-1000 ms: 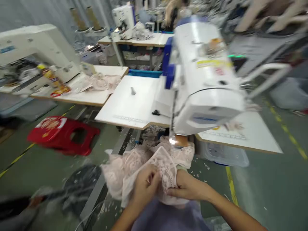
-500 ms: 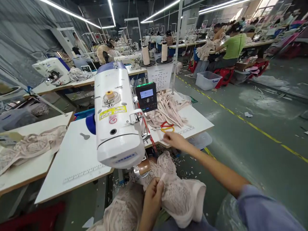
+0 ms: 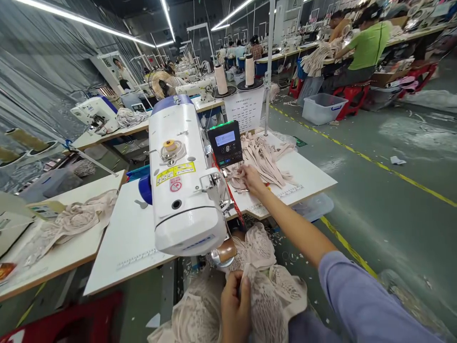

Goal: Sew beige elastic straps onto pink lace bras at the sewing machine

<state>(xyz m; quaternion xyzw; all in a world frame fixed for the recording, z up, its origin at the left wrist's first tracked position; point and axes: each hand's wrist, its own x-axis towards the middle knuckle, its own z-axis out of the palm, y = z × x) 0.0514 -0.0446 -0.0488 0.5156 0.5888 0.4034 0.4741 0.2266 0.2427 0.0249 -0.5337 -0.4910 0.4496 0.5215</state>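
The lace garment [image 3: 273, 295] lies bunched below the table's [image 3: 307, 178] front edge, its top fold pinched in the left hand's [image 3: 233, 309] closed grip. The right hand [image 3: 252, 178] rests on the straps [image 3: 266, 155] piled near the table's right corner; I cannot tell whether its grip holds one. The sewing machine [image 3: 182, 190] stands just left of the straps.

You have one view, from the camera on your head, facing forward and down. The sewing machine [image 3: 182, 190] fills the near middle. Your left hand [image 3: 233, 307] on the lace cloth [image 3: 273, 295] sits closest at the bottom edge, and the green floor [image 3: 392, 214] runs away to your right.
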